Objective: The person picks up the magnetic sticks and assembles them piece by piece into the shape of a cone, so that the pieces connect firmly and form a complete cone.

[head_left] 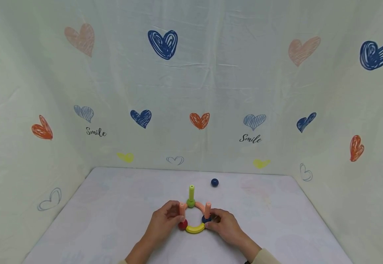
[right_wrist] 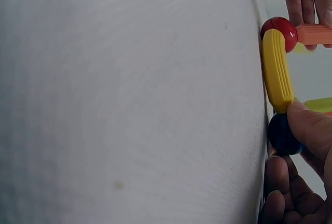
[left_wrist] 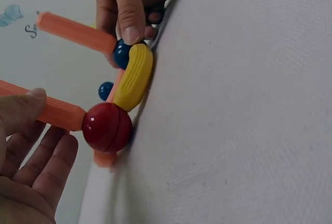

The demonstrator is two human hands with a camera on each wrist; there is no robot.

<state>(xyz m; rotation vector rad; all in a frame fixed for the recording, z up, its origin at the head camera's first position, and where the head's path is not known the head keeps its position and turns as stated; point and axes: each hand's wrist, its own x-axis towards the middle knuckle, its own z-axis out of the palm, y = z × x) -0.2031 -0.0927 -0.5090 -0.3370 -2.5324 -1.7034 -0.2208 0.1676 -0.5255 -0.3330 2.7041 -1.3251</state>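
A ring of curved pieces and balls lies on the table, with three sticks standing up from it. My left hand [head_left: 160,224] pinches the orange stick [left_wrist: 62,113] above the red ball [left_wrist: 107,126] between thumb and fingers. Across the ring, my right hand [head_left: 227,226] grips the dark blue ball [right_wrist: 284,135], thumb near the end of the yellow curved piece [head_left: 195,230]. That yellow piece joins the red and blue balls. Another orange stick [head_left: 207,210] rises from the blue ball. At the back, a lime stick [head_left: 191,193] stands on a green ball [head_left: 190,204], between orange curved pieces.
A loose dark blue ball [head_left: 214,182] lies behind the ring, toward the table's far edge. The white table [head_left: 112,205] meets a pale curtain [head_left: 194,84] printed with hearts at the back and sides.
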